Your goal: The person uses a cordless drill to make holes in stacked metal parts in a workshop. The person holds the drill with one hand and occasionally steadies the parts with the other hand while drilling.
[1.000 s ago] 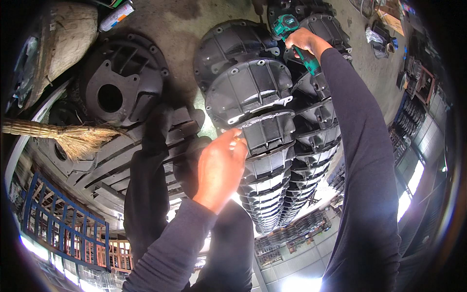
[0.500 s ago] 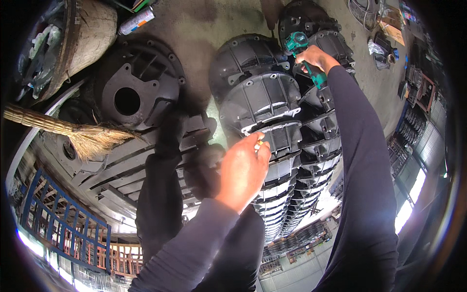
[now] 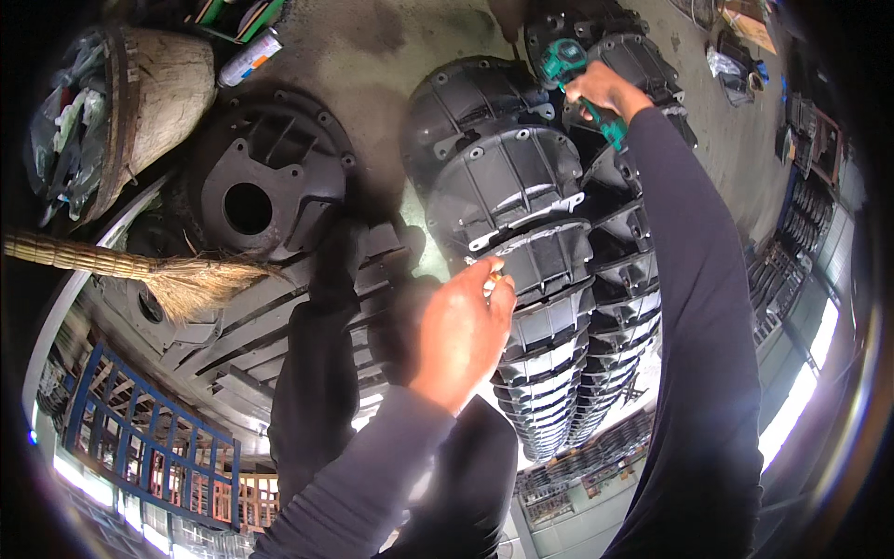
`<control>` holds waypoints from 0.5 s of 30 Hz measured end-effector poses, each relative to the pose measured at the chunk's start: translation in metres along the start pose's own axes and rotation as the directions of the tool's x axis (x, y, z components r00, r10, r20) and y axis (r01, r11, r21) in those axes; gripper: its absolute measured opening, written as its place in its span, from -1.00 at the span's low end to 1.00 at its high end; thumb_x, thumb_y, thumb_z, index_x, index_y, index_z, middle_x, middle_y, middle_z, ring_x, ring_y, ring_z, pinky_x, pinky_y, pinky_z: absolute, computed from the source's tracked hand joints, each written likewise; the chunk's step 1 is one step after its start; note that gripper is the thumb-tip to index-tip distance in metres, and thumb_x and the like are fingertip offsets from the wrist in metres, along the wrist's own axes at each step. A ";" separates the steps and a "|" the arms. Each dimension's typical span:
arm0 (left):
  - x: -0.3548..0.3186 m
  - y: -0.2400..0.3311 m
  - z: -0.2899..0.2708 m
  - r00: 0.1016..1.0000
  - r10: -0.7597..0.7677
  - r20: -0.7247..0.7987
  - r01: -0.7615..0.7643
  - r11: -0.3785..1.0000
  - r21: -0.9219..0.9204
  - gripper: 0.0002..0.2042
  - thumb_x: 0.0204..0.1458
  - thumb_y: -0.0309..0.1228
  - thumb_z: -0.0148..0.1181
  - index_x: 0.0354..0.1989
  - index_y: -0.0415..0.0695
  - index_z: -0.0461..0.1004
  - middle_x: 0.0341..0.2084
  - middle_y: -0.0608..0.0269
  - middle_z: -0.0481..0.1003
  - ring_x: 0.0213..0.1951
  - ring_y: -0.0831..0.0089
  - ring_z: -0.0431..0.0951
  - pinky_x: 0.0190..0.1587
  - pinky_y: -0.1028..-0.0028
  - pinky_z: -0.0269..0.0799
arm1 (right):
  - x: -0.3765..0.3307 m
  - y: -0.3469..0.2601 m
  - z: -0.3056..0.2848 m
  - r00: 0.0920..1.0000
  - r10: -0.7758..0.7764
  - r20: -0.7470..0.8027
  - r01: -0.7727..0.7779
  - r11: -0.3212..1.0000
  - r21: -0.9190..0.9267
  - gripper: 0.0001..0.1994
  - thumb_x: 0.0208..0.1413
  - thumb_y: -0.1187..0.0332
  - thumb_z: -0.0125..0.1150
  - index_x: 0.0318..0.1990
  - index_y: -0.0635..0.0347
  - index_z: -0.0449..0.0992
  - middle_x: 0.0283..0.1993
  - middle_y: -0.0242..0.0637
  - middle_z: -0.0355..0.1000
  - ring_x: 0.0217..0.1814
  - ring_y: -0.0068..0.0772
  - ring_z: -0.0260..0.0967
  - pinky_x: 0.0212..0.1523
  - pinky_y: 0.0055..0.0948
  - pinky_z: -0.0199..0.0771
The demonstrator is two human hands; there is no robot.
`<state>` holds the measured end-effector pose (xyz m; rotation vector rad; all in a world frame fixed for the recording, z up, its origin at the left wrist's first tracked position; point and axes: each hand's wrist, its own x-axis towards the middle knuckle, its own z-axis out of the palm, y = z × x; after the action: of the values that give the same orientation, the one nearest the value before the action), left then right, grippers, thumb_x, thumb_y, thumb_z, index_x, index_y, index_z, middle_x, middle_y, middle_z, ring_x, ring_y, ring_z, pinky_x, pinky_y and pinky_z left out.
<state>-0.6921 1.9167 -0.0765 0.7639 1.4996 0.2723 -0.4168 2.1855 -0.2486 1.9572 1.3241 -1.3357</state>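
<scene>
My right hand (image 3: 607, 91) is wrapped round the handle of a teal cordless power driver (image 3: 564, 61). The driver is held over the far end of the right-hand row of dark metal housings (image 3: 636, 65). My left hand (image 3: 460, 334) is closed in a pinch, with a small white and yellowish piece (image 3: 494, 279) between thumb and fingers; its kind does not show clearly. Just beyond those fingertips stands the left row of ribbed, rounded housings (image 3: 507, 172), with bolt holes along their rims. Where the driver's tip points is hidden.
A loose bell-shaped housing (image 3: 270, 168) with a round opening lies left of my leg. A straw broom (image 3: 196, 279) rests near slatted metal. At the upper left are a wooden barrel (image 3: 168, 102) holding plastic bags and a spray can (image 3: 250, 58). A blue rack (image 3: 140, 429) stands lower left.
The whole view has shifted slightly. My right hand and the driver sit a little higher in the picture. The left hand keeps its pinch almost in place.
</scene>
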 end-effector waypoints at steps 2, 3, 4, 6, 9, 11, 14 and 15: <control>0.006 0.000 0.004 1.000 0.030 0.000 -0.030 0.999 0.030 -0.62 0.24 -0.31 0.05 0.11 -0.30 0.53 -0.40 0.03 0.63 -0.42 0.37 0.62 -0.24 0.41 0.52 | -0.009 -0.016 -0.016 0.991 -0.130 0.004 0.130 0.991 -0.008 -0.84 -0.15 0.40 0.32 -0.50 0.37 0.58 -0.55 -0.17 0.51 -0.61 -0.33 0.44 -0.49 -0.28 0.43; 0.006 0.000 0.006 1.000 0.014 0.015 -0.015 0.999 0.038 -0.63 0.24 -0.31 0.06 0.10 -0.30 0.54 -0.39 0.05 0.63 -0.41 0.38 0.62 -0.23 0.42 0.52 | -0.018 -0.021 -0.026 0.978 -0.204 0.051 0.195 0.971 0.141 -0.82 -0.13 0.37 0.33 -0.50 0.35 0.59 -0.55 -0.19 0.52 -0.61 -0.35 0.42 -0.48 -0.29 0.42; 0.005 0.000 0.007 0.997 -0.044 0.059 0.040 0.998 0.055 -0.63 0.24 -0.31 0.06 0.10 -0.30 0.54 -0.38 0.06 0.63 -0.40 0.39 0.62 -0.23 0.43 0.52 | -0.027 -0.028 -0.035 0.978 -0.202 -0.053 0.207 0.972 0.115 -0.80 -0.08 0.34 0.32 -0.48 0.36 0.59 -0.55 -0.21 0.51 -0.59 -0.39 0.43 -0.47 -0.31 0.43; 0.006 -0.004 0.008 0.996 -0.077 0.041 0.077 0.997 0.009 -0.65 0.24 -0.33 0.05 0.08 -0.29 0.55 -0.39 0.07 0.63 -0.40 0.40 0.62 -0.22 0.44 0.51 | -0.045 -0.040 -0.047 0.924 -0.294 -0.244 0.323 0.942 0.087 -0.75 0.02 0.25 0.30 -0.43 0.31 0.61 -0.55 -0.27 0.51 -0.55 -0.47 0.45 -0.45 -0.37 0.45; 0.005 -0.020 0.005 0.999 -0.039 -0.005 0.039 0.999 0.038 -0.68 0.26 -0.31 0.10 0.05 -0.26 0.57 -0.40 0.10 0.63 -0.38 0.50 0.58 -0.20 0.45 0.51 | -0.096 -0.022 -0.030 0.906 -0.222 -0.359 0.347 0.877 0.333 -0.73 0.05 0.19 0.34 -0.37 0.27 0.63 -0.53 -0.28 0.53 -0.51 -0.51 0.48 -0.45 -0.41 0.46; 0.006 -0.035 -0.003 0.996 0.006 -0.088 0.009 0.984 0.179 -0.69 0.26 -0.32 0.14 0.07 -0.24 0.56 -0.34 0.12 0.64 -0.32 0.53 0.59 -0.16 0.48 0.51 | -0.157 0.017 0.008 0.852 -0.331 -0.406 0.510 0.698 0.503 -0.80 0.07 0.28 0.38 -0.36 0.26 0.64 -0.51 -0.31 0.56 -0.53 -0.49 0.48 -0.45 -0.41 0.46; -0.015 -0.052 -0.047 0.994 0.031 -0.108 -0.023 0.997 0.079 -0.70 0.28 -0.41 0.17 0.12 -0.29 0.52 -0.19 0.21 0.64 -0.16 0.52 0.61 -0.04 0.50 0.50 | -0.270 0.074 0.095 0.945 -0.101 -0.311 0.309 0.583 0.751 -0.79 0.17 0.27 0.36 -0.38 0.24 0.63 -0.53 -0.38 0.54 -0.54 -0.54 0.46 -0.49 -0.41 0.45; -0.024 -0.052 -0.071 0.993 -0.018 -0.115 0.028 0.996 0.084 -0.70 0.29 -0.43 0.17 0.13 -0.30 0.51 -0.14 0.25 0.63 -0.12 0.51 0.61 0.00 0.51 0.49 | -0.310 0.089 0.124 0.974 0.087 -0.208 0.097 0.669 0.737 -0.74 0.11 0.21 0.41 -0.38 0.26 0.64 -0.54 -0.34 0.55 -0.53 -0.54 0.48 -0.47 -0.39 0.48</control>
<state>-0.7766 1.8835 -0.0812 0.8105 1.6360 0.2392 -0.4236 1.9053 -0.0454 2.7097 0.9138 -1.9174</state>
